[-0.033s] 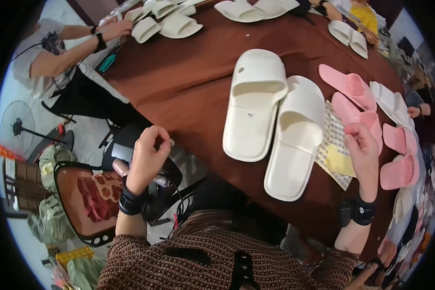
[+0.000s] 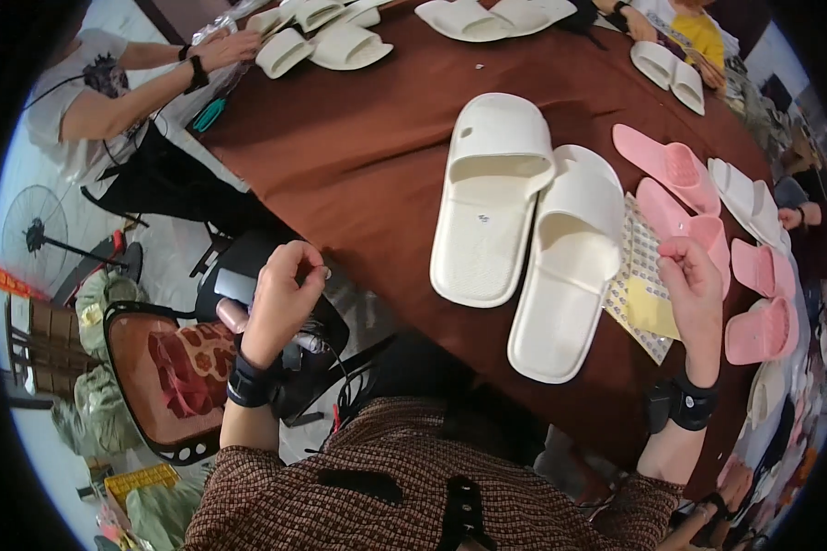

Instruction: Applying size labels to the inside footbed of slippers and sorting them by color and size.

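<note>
A pair of white slippers lies before me on the brown cloth: the left slipper [image 2: 483, 262] carries a small dark-printed mark on its insole, while the right slipper [image 2: 553, 317] shows a plain one. My left hand [image 2: 288, 298], off the table's near edge, pinches a tiny pale sticker [image 2: 327, 273] between thumb and forefinger. My right hand [image 2: 695, 286] is closed in a pinch above a sheet of small stickers [image 2: 636, 262]; whatever its fingertips hold is too small to make out. A blank yellow patch [image 2: 651, 312] shows on that sheet, right of the slippers.
Pink slippers [image 2: 680, 220] and more white slippers [image 2: 744, 197] line the right side. Further white pairs [image 2: 349, 46] stand at the far edge, where a person [image 2: 92, 101] handles clear plastic. A chair [image 2: 161, 386] holding a red bag and a fan [image 2: 37, 230] are at left.
The view has shifted slightly, so the table and slippers sit a little further right in it. Both hands keep the same pinched pose.
</note>
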{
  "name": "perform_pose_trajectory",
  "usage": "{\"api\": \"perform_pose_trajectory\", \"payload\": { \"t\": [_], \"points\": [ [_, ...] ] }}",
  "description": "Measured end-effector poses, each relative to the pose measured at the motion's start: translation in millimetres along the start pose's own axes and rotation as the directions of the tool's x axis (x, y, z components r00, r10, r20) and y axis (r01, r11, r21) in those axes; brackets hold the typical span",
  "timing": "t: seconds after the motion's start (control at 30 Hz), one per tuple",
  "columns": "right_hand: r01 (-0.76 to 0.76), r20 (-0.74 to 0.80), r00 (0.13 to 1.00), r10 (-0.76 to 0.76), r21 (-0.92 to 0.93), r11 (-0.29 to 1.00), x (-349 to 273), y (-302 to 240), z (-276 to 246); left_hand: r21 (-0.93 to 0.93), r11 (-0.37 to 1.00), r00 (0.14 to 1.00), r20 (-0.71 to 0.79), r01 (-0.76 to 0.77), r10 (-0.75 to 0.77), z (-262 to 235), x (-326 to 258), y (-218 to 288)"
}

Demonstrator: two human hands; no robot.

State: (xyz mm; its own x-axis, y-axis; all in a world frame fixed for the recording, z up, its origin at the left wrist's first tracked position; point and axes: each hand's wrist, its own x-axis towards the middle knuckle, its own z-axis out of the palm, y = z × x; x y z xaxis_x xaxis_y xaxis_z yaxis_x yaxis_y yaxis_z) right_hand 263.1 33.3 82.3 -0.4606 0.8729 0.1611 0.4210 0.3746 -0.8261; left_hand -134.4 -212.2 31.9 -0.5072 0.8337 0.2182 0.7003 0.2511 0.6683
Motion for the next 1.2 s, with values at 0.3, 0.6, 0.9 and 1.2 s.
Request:
{"api": "perform_pose_trajectory", "payload": {
  "t": [0.3, 0.6, 0.9, 1.2],
  "points": [
    [-0.013, -0.015, 1.000, 0.013, 0.025, 1.000, 4, -16, 5, 0.337, 0.934, 0.993, 0.048, -0.118, 0.108, 14, -18, -63],
    [0.127, -0.031, 0.991, -0.133, -0.159, 0.979, 1, -36, -15, 0.154, 0.975, 0.967, -0.178, -0.158, 0.184, -5, -4, 16],
    [-0.057, -0.034, 0.998, 0.054, -0.098, 0.994, -24, 20, -8, -0.235, 0.652, 0.636, 0.148, -0.721, 0.757, 59, 1, 154],
    [0.089, -0.045, 0.994, -0.097, -0.141, 0.986, -28, 45, 7, -0.232, 0.446, 0.343, 0.375, -0.865, 0.861, 145, 17, 194]
  ]
}}
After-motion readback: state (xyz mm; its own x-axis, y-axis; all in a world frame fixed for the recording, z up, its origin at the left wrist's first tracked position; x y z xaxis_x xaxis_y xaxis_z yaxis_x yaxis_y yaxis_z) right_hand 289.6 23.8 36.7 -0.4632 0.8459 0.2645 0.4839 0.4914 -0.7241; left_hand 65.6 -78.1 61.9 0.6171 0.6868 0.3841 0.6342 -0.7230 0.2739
